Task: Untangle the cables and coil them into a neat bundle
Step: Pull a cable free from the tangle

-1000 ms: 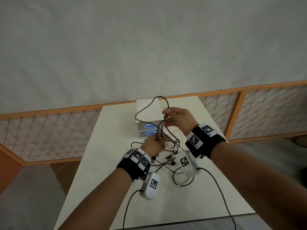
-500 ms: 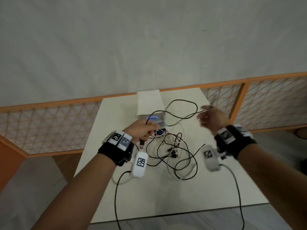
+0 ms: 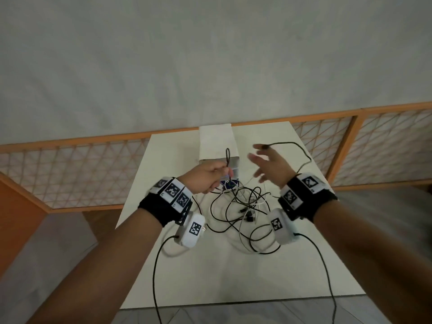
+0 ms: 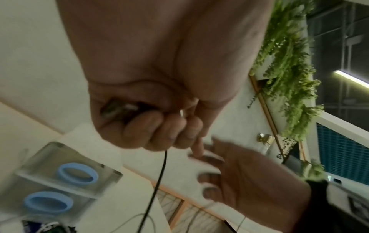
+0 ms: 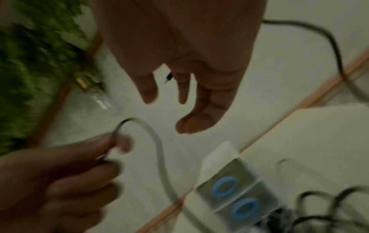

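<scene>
Snagging is your main risk now. Your left hand (image 3: pixel 205 180) is clenched on a black cable (image 4: pixel 157 186), with what looks like a plug end tucked in the fist, and a short loop of it stands up just beyond your knuckles. Your right hand (image 3: pixel 268 169) is spread, fingers apart and relaxed, with another black cable's end (image 3: pixel 265 146) at a fingertip; whether that finger actually holds it, I cannot tell. Between and below your wrists, the tangle (image 3: pixel 243 206) of black and white leads lies on the worktop (image 3: pixel 233 272).

If you pull your hands apart while the strands still cross in that heap, I expect the knots to tighten rather than open. The whole pile could also drag toward the clear box with blue rings (image 3: pixel 230 170) just past your left hand, and catch there.

The cable in your left fist drops almost straight down from your fingers toward the heap, so its long axis runs vertically. The strand at your right fingertip arcs outward, away from your left hand, then curves back past your right wrist.
</scene>
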A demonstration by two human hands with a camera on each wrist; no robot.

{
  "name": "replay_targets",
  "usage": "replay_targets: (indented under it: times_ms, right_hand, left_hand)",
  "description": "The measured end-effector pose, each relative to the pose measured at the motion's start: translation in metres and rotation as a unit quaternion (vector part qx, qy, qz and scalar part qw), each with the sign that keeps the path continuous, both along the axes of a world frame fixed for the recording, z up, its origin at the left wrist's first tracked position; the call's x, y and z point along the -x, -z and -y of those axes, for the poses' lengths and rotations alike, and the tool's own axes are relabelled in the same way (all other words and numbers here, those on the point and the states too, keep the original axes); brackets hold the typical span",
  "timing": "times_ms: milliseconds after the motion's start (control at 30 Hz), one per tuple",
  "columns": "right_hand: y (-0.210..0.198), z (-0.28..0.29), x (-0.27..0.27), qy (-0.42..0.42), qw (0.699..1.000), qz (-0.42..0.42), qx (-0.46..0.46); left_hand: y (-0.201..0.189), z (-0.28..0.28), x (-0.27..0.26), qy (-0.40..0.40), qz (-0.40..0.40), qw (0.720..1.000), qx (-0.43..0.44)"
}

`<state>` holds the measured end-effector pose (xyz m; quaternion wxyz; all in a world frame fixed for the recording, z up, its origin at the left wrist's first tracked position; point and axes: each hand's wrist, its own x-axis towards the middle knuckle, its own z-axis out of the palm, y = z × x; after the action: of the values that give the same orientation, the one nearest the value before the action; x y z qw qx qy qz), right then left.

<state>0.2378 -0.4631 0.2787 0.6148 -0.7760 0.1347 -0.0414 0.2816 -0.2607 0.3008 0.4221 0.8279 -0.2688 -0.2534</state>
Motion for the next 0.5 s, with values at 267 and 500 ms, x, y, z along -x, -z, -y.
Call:
replay_targets:
  times_ms: [267,500]
  right_hand:
    - [-0.038,0.006,0.005,-0.188,0.973,-0.047,0.122]
    - [-0.090,0.087,0.010,-0.312,0.908,-0.175,0.218]
  left_hand:
    - [-0.046,-0.017,-0.003,-0.044,0.083,0.995,0.031]
    - [-0.059,-0.044,-0.020,-0.136,0.140,0.973,0.120]
